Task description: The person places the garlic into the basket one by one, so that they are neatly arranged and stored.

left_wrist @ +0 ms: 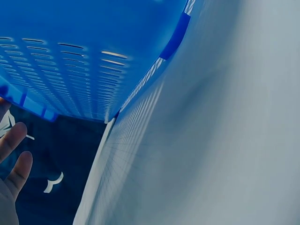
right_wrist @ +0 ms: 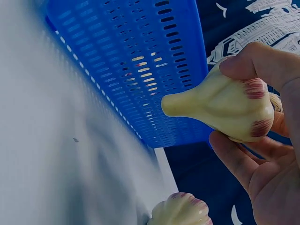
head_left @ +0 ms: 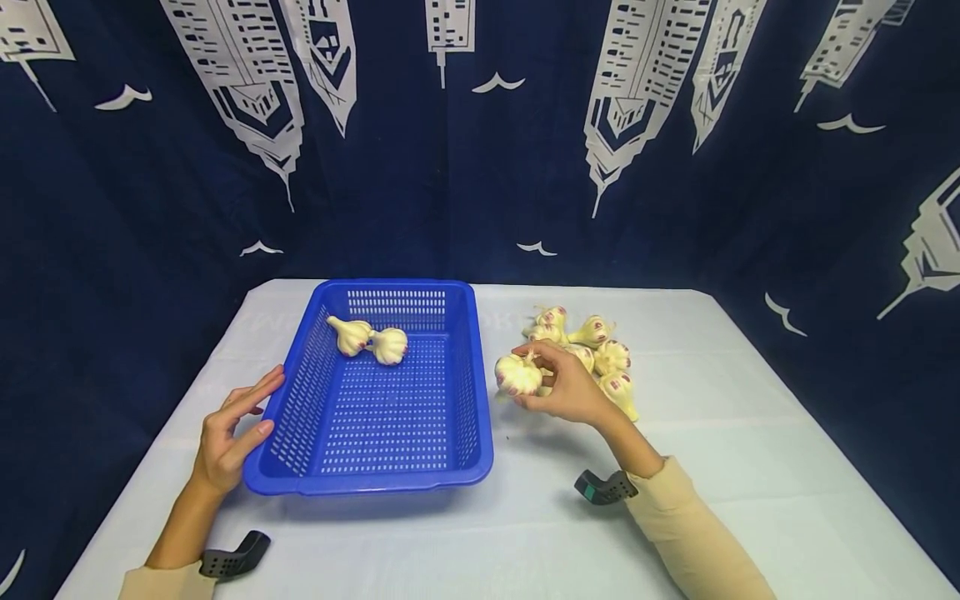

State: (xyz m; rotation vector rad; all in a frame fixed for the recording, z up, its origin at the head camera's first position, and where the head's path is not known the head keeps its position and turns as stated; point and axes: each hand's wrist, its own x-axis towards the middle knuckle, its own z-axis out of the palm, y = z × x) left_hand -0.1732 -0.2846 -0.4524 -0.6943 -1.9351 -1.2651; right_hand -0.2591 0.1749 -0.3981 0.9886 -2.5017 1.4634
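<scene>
Right hand (head_left: 572, 390) pinches garlic (head_left: 518, 375), we note, just right of the basket (head_left: 367, 483), neck (right_wrist: 177, 104) pointing down.

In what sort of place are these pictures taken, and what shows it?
Probably a staged indoor recording corner, though I cannot be certain. Dark blue printed fabric hangs behind and along both sides of a white-covered table, and a black device, perhaps a camera, sits at each wrist.
</scene>
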